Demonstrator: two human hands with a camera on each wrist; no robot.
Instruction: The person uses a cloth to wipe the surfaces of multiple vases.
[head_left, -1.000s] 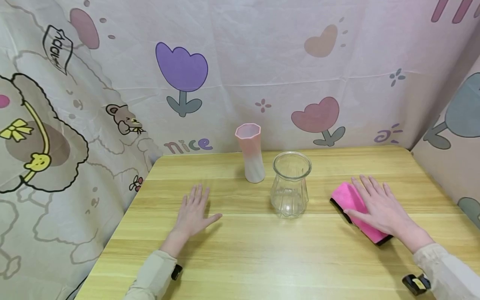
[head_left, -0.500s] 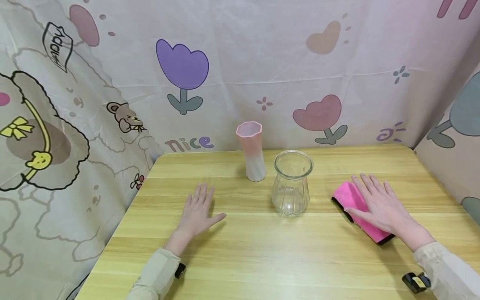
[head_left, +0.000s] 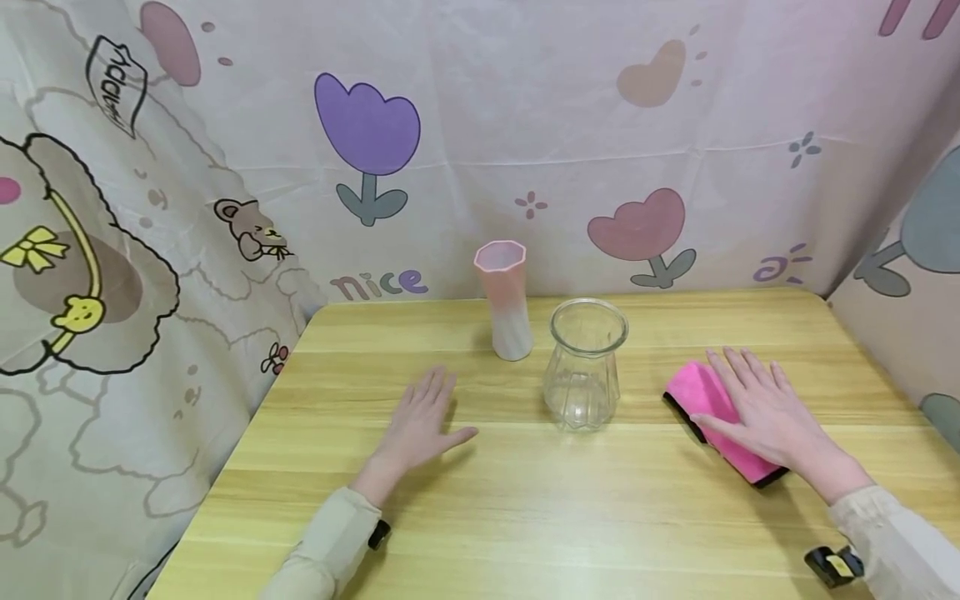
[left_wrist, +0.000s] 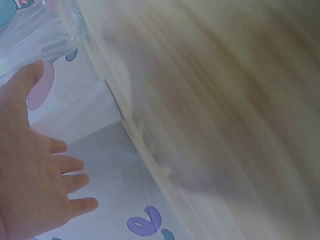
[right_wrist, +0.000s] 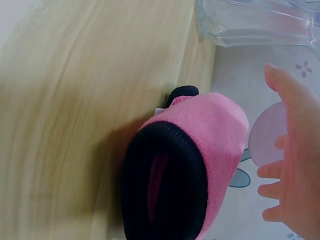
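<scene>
My left hand (head_left: 416, 429) is over the left half of the table, fingers straight and thumb spread, holding nothing. To its right stands an upright clear glass vase (head_left: 582, 387) with a thick round rim. In the left wrist view that glass vase (left_wrist: 42, 37) shows beyond the thumb. My right hand (head_left: 767, 421), fingers extended, hovers above a folded pink cloth (head_left: 692, 390) with black edging. A gap separates the right hand (right_wrist: 302, 180) from the cloth (right_wrist: 220, 130) in the right wrist view.
A slim vase (head_left: 506, 304), pink at the top and white below, stands behind and left of the glass one. The wooden table (head_left: 525, 517) meets a printed fabric backdrop (head_left: 480, 108) at the back; fabric also hangs at both sides.
My left hand has moved right, closer to the glass vase. The right hand stays over the cloth, and the vases and cloth have not moved on the table.
</scene>
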